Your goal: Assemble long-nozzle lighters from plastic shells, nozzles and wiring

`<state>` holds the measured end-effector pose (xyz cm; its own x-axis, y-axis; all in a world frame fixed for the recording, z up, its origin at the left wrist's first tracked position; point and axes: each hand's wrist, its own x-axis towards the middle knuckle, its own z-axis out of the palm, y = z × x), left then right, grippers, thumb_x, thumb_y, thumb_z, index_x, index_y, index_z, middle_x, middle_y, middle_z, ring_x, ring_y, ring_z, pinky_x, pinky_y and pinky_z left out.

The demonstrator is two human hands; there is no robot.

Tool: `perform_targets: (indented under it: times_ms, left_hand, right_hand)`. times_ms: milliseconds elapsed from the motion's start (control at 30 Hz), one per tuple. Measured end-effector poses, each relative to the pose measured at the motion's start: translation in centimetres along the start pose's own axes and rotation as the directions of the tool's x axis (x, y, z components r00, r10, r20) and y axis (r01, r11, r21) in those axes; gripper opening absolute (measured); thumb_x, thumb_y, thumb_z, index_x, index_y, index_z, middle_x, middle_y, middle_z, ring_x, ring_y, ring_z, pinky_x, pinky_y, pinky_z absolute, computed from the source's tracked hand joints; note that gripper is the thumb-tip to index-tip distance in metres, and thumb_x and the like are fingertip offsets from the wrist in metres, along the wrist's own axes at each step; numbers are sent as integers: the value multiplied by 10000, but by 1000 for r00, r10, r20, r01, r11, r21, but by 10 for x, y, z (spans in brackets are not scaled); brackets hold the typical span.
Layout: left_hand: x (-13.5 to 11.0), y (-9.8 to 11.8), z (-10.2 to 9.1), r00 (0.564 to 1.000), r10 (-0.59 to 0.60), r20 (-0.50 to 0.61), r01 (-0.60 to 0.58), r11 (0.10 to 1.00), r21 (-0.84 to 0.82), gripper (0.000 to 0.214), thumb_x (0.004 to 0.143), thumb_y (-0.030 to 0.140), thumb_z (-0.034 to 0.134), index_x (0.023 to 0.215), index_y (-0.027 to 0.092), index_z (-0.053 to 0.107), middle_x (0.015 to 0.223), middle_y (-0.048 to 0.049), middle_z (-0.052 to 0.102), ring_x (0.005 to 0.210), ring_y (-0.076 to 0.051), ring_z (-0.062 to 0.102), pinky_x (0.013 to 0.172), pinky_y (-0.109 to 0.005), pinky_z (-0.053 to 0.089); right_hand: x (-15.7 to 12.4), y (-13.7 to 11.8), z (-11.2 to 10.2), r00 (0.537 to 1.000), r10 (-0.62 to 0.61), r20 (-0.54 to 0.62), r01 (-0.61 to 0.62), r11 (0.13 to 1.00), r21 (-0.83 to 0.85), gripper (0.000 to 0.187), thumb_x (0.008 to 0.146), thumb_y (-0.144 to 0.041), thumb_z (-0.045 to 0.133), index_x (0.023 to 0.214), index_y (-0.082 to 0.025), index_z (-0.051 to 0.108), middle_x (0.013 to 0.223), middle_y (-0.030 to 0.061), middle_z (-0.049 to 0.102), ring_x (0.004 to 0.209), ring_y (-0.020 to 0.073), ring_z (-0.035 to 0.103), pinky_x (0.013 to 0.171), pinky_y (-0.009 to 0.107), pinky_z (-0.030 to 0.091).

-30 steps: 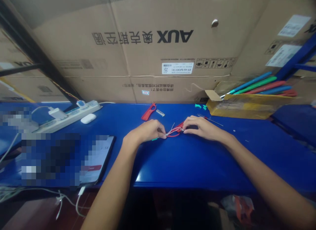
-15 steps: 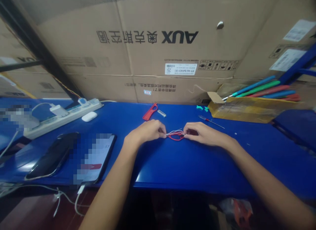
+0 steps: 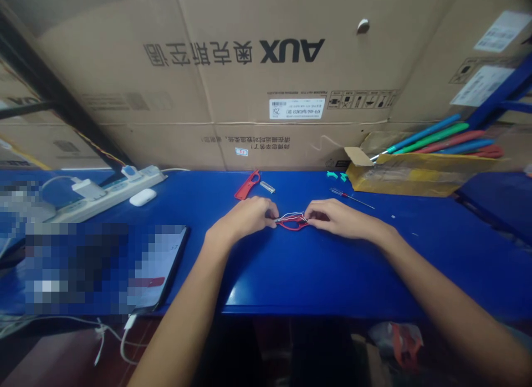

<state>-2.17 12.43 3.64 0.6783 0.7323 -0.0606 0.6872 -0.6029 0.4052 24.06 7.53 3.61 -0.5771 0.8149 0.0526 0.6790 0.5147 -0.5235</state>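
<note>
Both hands are at the middle of the blue table. A red plastic piece with an open loop (image 3: 293,228) spans the gap between them, with thin white and red wires (image 3: 286,215) along its upper side. My left hand (image 3: 257,216) pinches the left end, where something thin and grey shows at the fingertips. The fingers of my right hand (image 3: 328,216) are closed at the other end, by the wires; its fingertips partly hide what they grip. Beyond the left hand lie a flat red handle-shaped piece (image 3: 247,186) and a small clear strip (image 3: 267,187).
A screwdriver (image 3: 352,198) and small green pieces (image 3: 332,175) lie beyond the right hand. Behind them stands a yellow box (image 3: 407,179) of colourful-handled tools. At left are a power strip (image 3: 112,195), a white case (image 3: 143,197) and a tablet (image 3: 160,265). Cardboard (image 3: 233,93) walls the back.
The camera view has shifted slightly. Both hands keep hold of the red piece and wires, and the wires between the fingers have moved a little.
</note>
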Motion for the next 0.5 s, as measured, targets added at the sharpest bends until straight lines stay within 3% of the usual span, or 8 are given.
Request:
perform_targets:
  times_ms: [200, 500]
  left_hand:
    - [-3, 1, -4, 998, 55, 25, -52, 993, -108, 167, 892, 319, 679, 992, 218, 765, 986, -20, 762, 879, -180, 677, 719, -265, 461]
    - [-1, 2, -2, 1000, 13, -12, -14, 999, -45, 140, 907, 264, 662, 974, 240, 781, 997, -1, 772, 922, -192, 688, 762, -267, 470]
  right_hand:
    - [-1, 1, -2, 999, -43, 9, 43, 999, -31, 237, 991, -355, 538, 978, -191, 707, 988, 84, 711, 876, 213, 637, 786, 341, 482]
    - [1, 0, 0, 999, -49, -23, 49, 999, -16, 304, 1002, -408, 527, 902, -190, 715, 950, 83, 714, 867, 215, 646, 795, 332, 464]
